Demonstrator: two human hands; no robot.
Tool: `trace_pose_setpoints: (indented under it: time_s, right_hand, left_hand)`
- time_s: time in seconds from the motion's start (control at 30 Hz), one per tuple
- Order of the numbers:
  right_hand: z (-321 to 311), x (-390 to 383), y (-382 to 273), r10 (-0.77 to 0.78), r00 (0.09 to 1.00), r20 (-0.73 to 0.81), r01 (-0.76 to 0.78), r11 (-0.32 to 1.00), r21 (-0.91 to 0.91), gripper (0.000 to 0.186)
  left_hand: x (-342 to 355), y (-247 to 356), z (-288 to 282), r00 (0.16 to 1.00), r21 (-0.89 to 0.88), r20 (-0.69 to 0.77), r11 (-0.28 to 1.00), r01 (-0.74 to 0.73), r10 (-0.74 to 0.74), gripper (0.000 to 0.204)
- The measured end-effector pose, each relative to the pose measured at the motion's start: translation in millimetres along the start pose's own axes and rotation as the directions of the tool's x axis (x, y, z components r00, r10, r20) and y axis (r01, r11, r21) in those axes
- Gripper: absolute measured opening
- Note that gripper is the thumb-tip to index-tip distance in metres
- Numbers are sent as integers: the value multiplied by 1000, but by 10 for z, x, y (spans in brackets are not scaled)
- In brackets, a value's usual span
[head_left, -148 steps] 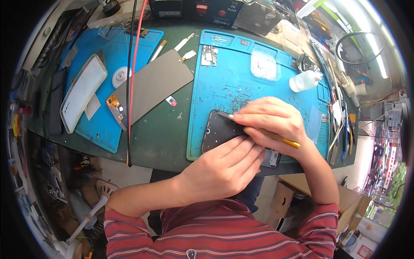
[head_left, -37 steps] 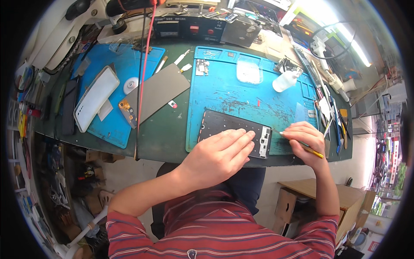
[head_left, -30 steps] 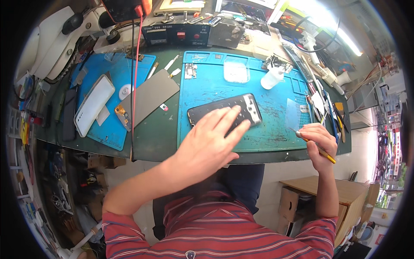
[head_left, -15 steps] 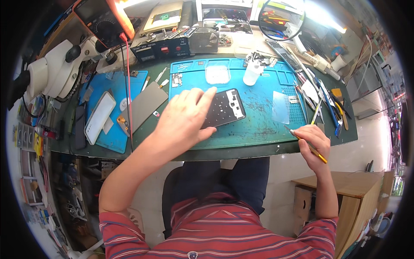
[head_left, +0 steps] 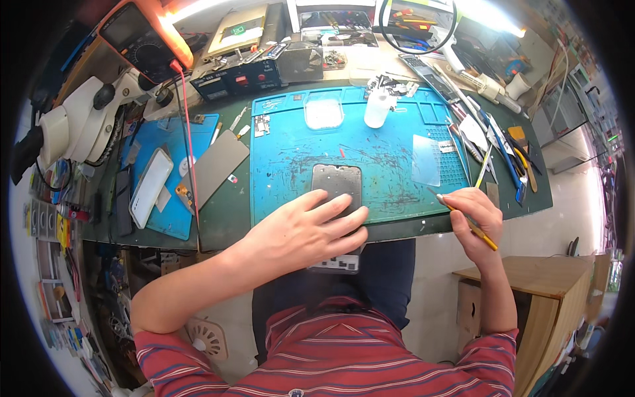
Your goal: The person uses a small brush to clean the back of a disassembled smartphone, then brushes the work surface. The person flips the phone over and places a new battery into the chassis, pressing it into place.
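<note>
My left hand lies across a dark phone frame, fingers spread over its face, thumb hidden. The frame now points lengthwise towards me. Its end with white and metallic parts juts past the mat's near edge, over my lap. At the right, my right hand is closed around a slim pen-like tool with a yellow handle. The tool's thin dark tip points up and left, over the mat's near right part; its exact kind I cannot make out.
On the blue work mat stand a clear shallow dish and a whitish bottle. A clear sheet lies right, near pliers and tweezers. At the left are a white phone cover, microscope and multimeter.
The phone frame has been turned and drawn towards me, its end with parts now nearest my body. My left hand has moved down onto it. My right hand keeps the tool, almost unmoved.
</note>
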State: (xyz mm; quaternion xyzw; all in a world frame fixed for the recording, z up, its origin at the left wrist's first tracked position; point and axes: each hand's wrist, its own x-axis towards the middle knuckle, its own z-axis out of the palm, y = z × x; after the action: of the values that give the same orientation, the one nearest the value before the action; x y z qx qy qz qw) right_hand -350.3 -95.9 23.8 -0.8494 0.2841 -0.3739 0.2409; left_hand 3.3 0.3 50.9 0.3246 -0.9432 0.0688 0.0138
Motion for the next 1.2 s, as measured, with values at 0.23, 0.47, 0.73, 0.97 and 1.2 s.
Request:
trace_pose_setpoints:
  time_s: [0.23,0.47,0.73,0.97,1.2]
  right_hand:
    - [487,356,-133,-93,992,89,85,992,92,31]
    - [717,525,-111,-112,989,98,109,993,38,31]
    - [812,573,-168,-173,977,127,183,980,-73,33]
    - [827,564,-181,-196,970,142,213,969,-122,36]
    - [837,559,-185,-202,970,138,220,967,-132,36]
  left_hand:
    - [-197,-28,102,992,-280,-63,956,84,-106,58]
    - [-245,224,236,923,-512,-153,827,232,-354,88]
    - [-247,202,367,931,-383,-177,894,234,-319,82]
    - [-258,169,365,936,-380,-173,898,223,-306,76]
    - [-261,163,363,938,-371,-175,902,219,-300,75]
